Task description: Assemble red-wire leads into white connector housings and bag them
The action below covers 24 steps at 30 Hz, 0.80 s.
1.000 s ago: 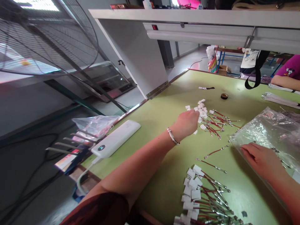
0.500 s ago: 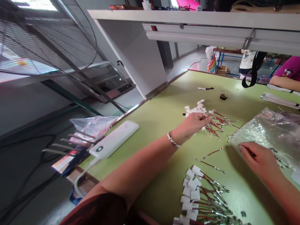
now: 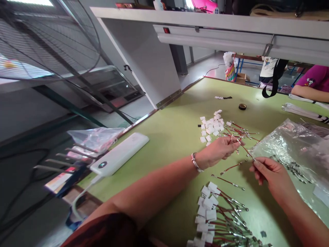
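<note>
A short red wire (image 3: 246,150) with metal terminals stretches between my two hands. My left hand (image 3: 223,149) pinches its upper end, beside the loose wires; whether it holds more than one is hard to tell. My right hand (image 3: 268,171) has its thumb and fingers closed on the lower end. Behind my left hand lie loose white connector housings (image 3: 212,126) and a heap of red wires (image 3: 240,130). Two single red wires (image 3: 228,181) rest below the hands. Nearer me, white housings with wires in them (image 3: 210,215) form a row.
A clear plastic bag (image 3: 285,137) lies on the right, with metal-ended pieces near it. A white power bank (image 3: 120,154) with a cable sits at the table's left edge. Black tape (image 3: 242,106) lies farther back. Across the table is another person's arm (image 3: 309,92). A fan (image 3: 51,41) stands left.
My right hand has moved left from the plastic bag's edge and now grips a wire. My left hand has drawn back from the heap toward me, uncovering the white housings.
</note>
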Motion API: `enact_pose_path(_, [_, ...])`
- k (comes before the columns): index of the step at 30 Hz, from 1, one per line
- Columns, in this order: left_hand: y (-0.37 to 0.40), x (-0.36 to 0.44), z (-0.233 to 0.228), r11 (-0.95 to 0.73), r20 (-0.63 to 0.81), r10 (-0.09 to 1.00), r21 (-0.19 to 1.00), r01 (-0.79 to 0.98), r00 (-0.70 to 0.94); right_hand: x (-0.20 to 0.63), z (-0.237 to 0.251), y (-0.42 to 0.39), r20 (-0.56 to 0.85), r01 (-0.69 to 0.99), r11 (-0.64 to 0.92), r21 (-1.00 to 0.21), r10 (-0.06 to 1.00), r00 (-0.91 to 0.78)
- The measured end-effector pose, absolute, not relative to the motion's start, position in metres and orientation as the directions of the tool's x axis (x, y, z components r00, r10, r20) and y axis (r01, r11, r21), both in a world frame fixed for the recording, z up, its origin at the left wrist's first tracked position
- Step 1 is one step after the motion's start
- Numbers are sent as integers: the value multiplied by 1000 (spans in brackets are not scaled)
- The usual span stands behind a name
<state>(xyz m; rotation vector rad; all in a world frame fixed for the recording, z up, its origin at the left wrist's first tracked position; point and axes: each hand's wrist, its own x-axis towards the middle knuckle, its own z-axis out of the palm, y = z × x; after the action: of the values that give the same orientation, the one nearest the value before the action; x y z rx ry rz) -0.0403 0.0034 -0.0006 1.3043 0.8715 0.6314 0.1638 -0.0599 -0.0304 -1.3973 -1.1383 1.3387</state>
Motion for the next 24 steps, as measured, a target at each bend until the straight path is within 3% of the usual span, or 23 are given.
enact_pose_path(5, [0,-35,-10,207,-147,828,977,-51,541,155,-33,-62,-184,-5,-184,-983,982,27])
enact_pose_path(8, [-7,-26,-18,137,-59,832,985,-102,551,146,-37,-67,-200,79,-199,-977,980,-14])
enact_pose_path(11, [-14,-20,-21,58,15,900,986,-154,436,141,-39,-70,-221,210,-206,-956,974,-47])
enact_pose_path(18, [-25,-12,-19,251,-6,860,876,-412,511,131,-36,-74,-270,156,-251,-955,955,-123])
enact_pose_path(20, [-23,-14,-20,275,-43,858,880,-387,513,134,-32,-71,-227,245,-180,-953,957,-179])
enact_pose_path(22, [-16,-18,-21,290,-107,859,907,-304,501,148,-26,-66,-97,429,-25,-903,984,-147])
enact_pose_path(24, [-7,-25,-20,265,-156,863,950,-166,481,172,-21,-57,74,684,66,-726,997,-17])
